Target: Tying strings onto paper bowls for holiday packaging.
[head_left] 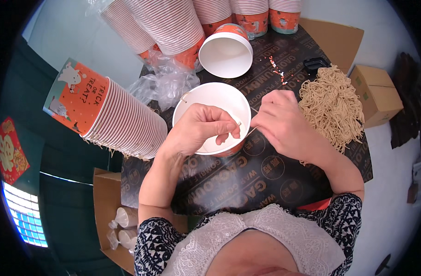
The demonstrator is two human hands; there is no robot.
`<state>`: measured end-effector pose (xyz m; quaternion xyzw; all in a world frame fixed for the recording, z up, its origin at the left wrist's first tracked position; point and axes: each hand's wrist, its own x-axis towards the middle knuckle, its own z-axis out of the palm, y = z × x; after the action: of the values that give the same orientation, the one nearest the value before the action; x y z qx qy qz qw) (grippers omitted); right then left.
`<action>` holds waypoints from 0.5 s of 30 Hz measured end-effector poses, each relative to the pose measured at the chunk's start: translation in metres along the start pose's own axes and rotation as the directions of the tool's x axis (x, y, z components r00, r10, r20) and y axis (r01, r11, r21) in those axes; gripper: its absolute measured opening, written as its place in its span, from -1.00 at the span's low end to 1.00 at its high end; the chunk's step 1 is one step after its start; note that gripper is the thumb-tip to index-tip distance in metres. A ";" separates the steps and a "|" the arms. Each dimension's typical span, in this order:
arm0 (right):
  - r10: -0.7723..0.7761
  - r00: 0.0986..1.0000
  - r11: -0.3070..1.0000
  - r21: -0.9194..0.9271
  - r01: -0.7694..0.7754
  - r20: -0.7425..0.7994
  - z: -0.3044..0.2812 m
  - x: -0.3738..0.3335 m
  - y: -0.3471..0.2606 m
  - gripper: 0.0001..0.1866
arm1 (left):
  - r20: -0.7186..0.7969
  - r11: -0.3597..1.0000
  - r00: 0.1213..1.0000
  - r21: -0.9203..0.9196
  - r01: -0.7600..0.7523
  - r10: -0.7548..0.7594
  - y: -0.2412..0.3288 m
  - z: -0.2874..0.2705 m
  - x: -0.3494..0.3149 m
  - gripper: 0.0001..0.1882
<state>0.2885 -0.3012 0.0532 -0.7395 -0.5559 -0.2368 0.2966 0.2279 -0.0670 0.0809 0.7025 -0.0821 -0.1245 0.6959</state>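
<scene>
A round paper bucket point(215, 95), white inside and orange outside, stands mouth up on the dark table. My left hand point(202, 128) reaches over its near left side, thumb and fingers pinched together, with a tiny bit of tan cord showing at the fingertips. At the bucket's right rim my right hand point(278, 120) is closed on a thin tan cord point(253, 131) that runs by the rim. Another bit of cord lies on the rim at the upper left. A large tangled heap of tan cords point(332, 108) lies right of my right hand.
A leaning stack of nested buckets point(127, 124) is at the left, with cord ends along its rims. Behind are more bucket stacks point(166, 25), a tilted bucket point(226, 55), clear plastic point(169, 83), scattered red and white bits point(277, 71) and a black tray point(315, 63). Cardboard boxes point(378, 94) flank the table.
</scene>
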 end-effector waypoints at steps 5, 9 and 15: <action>-0.007 0.999 0.994 -0.110 0.002 -0.045 -0.005 0.004 0.005 -0.86 | 0.017 0.999 0.999 0.016 0.043 -0.043 0.003 0.000 -0.001 -0.89; -0.051 0.996 0.976 -0.213 0.036 -0.070 -0.003 0.007 0.007 -0.83 | 0.040 0.991 0.990 0.026 0.133 -0.134 0.007 0.006 0.000 -0.87; -0.135 0.975 0.944 -0.323 0.073 -0.175 0.008 0.009 0.010 -0.88 | 0.069 0.980 0.978 0.060 0.192 -0.196 0.006 0.013 -0.003 -0.87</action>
<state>0.3008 -0.2922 0.0519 -0.7201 -0.5178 -0.4087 0.2151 0.2218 -0.0790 0.0873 0.7203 -0.0424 -0.2155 0.6580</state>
